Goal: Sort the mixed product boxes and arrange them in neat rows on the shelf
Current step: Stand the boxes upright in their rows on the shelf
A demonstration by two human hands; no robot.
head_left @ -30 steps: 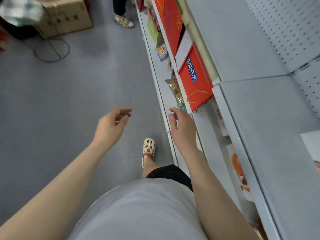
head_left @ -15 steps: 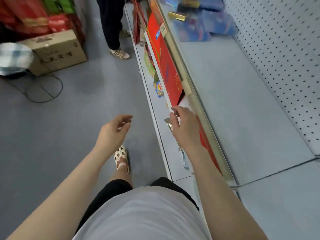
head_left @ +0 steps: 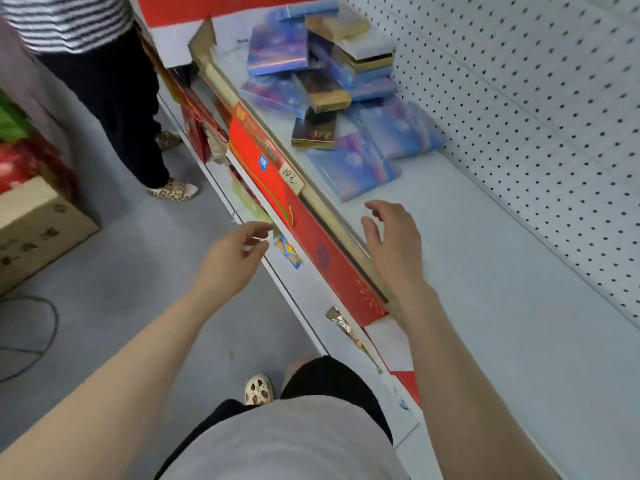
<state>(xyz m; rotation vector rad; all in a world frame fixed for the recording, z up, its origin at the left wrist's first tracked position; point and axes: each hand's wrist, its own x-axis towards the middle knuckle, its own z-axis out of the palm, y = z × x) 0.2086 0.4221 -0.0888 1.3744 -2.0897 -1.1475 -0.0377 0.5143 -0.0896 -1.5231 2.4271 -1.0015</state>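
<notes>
Grey shelf (head_left: 485, 271), pegboard back (head_left: 519, 98), jumbled boxes (head_left: 329, 88), both hands seemingly loose, empty

A small white price tag (head_left: 292, 177) on the shelf's front rail, left of the mixed boxes, bears handwritten "10" and a further mark. The red box's blue label (head_left: 264, 162) and the cardboard carton's print (head_left: 31, 242) are illegible.

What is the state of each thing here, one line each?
Blue boxes: jumbled on the shelf, not in rows.
Gold boxes: mixed among the blue ones, some stacked.
Left hand: empty, fingers loosely curled, over the aisle.
Right hand: empty, open, over the shelf edge.
</notes>
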